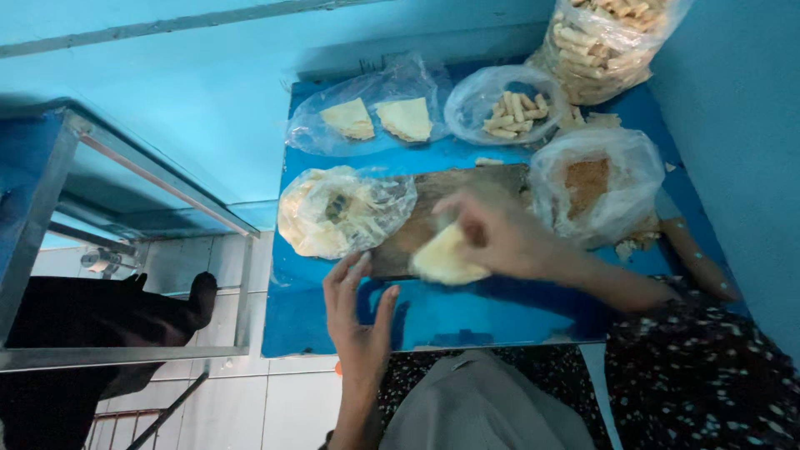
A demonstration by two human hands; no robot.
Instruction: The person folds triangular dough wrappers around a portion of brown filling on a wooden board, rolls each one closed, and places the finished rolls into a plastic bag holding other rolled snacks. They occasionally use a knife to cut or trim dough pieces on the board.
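Bags crowd the blue table (467, 321): one of thin pale sheets (342, 212) just left of the wooden board (467, 187), a crumb bag (596, 187) to its right, finished rolls (512, 112) behind. The right hand (500, 233), blurred, lies curled over the pale wrapper (442, 260) at the board's near edge; the left hand (358, 312) rests beside it, fingers (346, 279) loosely spread, touching the board edge

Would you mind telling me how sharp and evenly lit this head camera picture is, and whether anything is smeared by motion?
Head view: a strong blue cast covers the whole scene; the right hand and the pale dough sheet under it are smeared by motion; the left hand at the wooden board is sharper; the plastic bags show soft glare; straight edges bend from the wide lens.
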